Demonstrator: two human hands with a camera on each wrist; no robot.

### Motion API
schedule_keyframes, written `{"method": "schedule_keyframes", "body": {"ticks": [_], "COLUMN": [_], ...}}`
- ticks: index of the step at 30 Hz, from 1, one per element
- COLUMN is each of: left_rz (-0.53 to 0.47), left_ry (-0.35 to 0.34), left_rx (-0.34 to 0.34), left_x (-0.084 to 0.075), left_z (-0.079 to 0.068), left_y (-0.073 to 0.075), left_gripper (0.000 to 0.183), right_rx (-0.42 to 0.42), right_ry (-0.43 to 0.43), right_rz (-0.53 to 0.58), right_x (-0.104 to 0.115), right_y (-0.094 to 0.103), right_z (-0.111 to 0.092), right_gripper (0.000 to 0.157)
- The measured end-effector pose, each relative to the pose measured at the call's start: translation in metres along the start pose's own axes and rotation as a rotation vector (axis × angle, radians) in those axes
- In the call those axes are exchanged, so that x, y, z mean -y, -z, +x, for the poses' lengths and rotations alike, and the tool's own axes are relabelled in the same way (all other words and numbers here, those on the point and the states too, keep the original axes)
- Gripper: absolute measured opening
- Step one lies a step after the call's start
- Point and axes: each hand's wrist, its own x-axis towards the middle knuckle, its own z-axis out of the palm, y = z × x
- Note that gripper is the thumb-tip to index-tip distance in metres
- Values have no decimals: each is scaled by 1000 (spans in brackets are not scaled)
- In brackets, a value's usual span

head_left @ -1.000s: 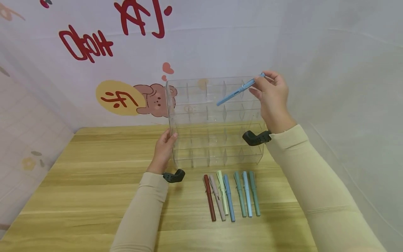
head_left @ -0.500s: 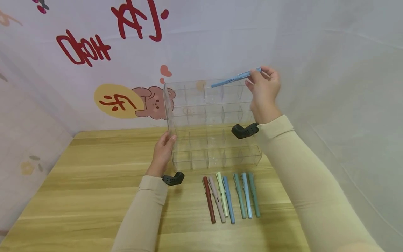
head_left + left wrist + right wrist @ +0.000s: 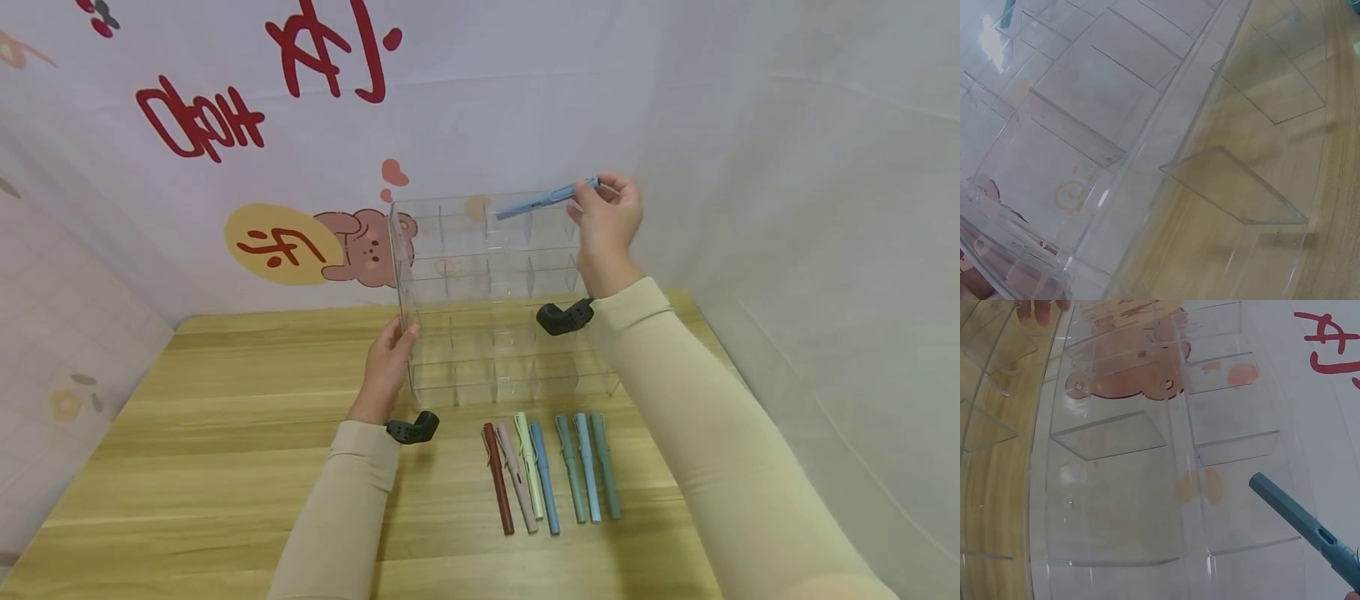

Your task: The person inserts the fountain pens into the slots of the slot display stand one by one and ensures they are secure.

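A clear acrylic rack (image 3: pixel 472 296) with several divided tiers stands upright at the back of the table. My left hand (image 3: pixel 388 362) grips its left side panel, thumb in front. Up at the top tier, my right hand (image 3: pixel 609 225) pinches a light blue pen (image 3: pixel 536 204) by its clip end. The pen slants down to the left, its tip overlapping the top tier in the head view. In the right wrist view, the pen (image 3: pixel 1291 512) lies across the front of an upper compartment. Part of the rack's right side is hidden behind my right forearm.
Several pens lie side by side in front of the rack: a dark red pen (image 3: pixel 498 479), a pale yellow one, blue ones and a green pen (image 3: pixel 606 467) among them. A printed white cloth (image 3: pixel 480 100) hangs close behind the rack.
My right hand has carried the light blue pen leftward over the rack's top tier, and the pen has tilted closer to level. My left hand keeps its grip on the side panel.
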Motion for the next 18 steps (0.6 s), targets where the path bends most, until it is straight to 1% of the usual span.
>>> {"method": "schedule_keyframes", "body": {"ticks": [7,13,18], "left_rz": [-1,5,8], "left_ry": [3,4,-8], "left_rx": [1,2,5], "left_x": [0,0,2], "left_z": [1,1,2], "left_y": [0,1,1], "left_gripper": [52,53,55], "right_rx": [22,35,41], "right_ry": [20,16,21], "right_rz": [-36,-96,-141], "right_x": [-7,-10,-13], "right_y": [-1,-6,-9], "right_z": [-1,-3,-3], "right_gripper": [22,31,29]}}
